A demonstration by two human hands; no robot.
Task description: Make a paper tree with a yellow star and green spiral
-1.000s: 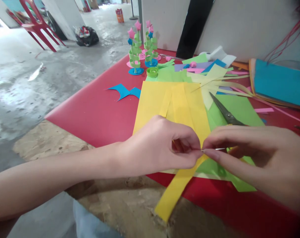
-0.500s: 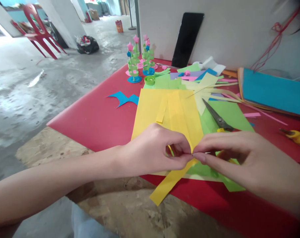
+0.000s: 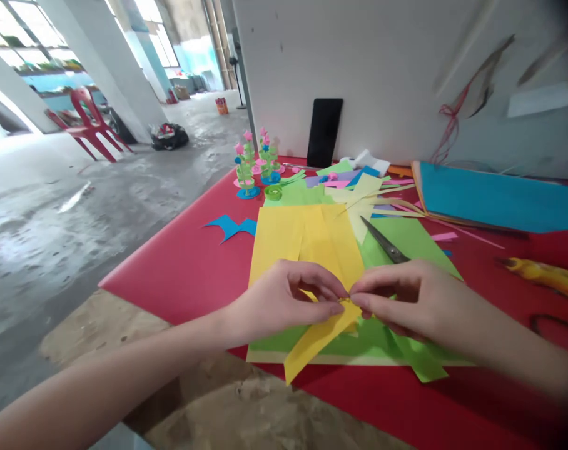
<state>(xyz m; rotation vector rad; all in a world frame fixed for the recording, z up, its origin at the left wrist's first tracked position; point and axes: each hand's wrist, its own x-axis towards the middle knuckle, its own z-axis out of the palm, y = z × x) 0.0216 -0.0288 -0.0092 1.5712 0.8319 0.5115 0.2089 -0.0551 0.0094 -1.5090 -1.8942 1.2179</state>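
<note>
Left hand (image 3: 284, 300) and right hand (image 3: 406, 300) both pinch, fingertips apparently touching, the near end of the long yellow paper strip (image 3: 312, 340), which slants down-left from them.

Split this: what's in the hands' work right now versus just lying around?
In hand: left hand and right hand pinch the yellow strip over the green sheet.

Lying about: scissors, blue scrap, paper trees, black phone, blue paper stack.

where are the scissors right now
In the head view, the scissors lie on the green paper, just beyond the right hand and right of the yellow sheets.
</note>
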